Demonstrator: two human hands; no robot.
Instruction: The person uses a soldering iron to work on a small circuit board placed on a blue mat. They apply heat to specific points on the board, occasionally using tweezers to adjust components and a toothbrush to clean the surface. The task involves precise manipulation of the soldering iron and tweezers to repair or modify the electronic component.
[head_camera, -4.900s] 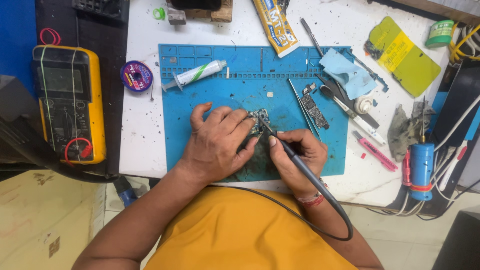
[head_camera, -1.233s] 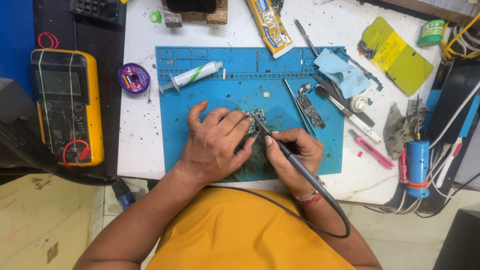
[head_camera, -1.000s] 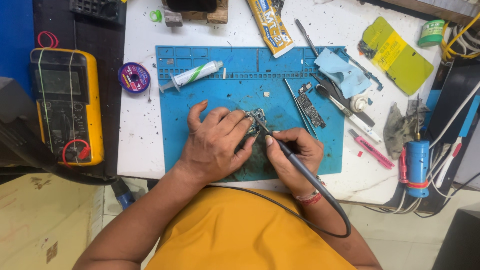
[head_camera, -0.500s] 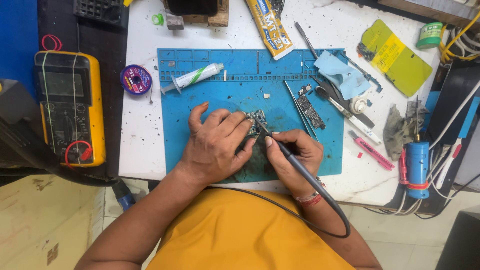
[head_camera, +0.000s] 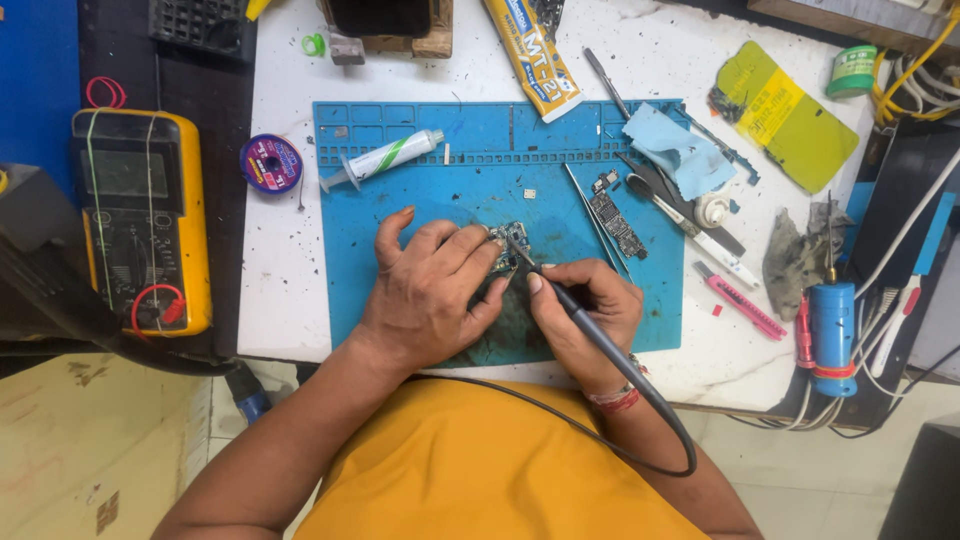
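Note:
My left hand (head_camera: 432, 295) rests on the blue work mat (head_camera: 420, 190), its fingers pinning a small dark circuit board (head_camera: 508, 243) near the mat's middle. In my right hand (head_camera: 582, 318) is a grey soldering iron (head_camera: 578, 320), held like a pen. Its tip touches the top of the board. The iron's black cable loops back across my yellow shirt. Most of the board is hidden under my fingers.
A flux syringe (head_camera: 385, 157) and a second circuit board (head_camera: 616, 222) lie on the mat with tweezers (head_camera: 585, 215) and a blue cloth (head_camera: 680, 147). A yellow multimeter (head_camera: 142, 235) sits left, a purple wire spool (head_camera: 270, 163) beside it. A pink knife (head_camera: 741, 300) and blue tool (head_camera: 831, 335) lie right.
Both hands stay on the small board with the iron tip against it. Only the camera view has shifted slightly.

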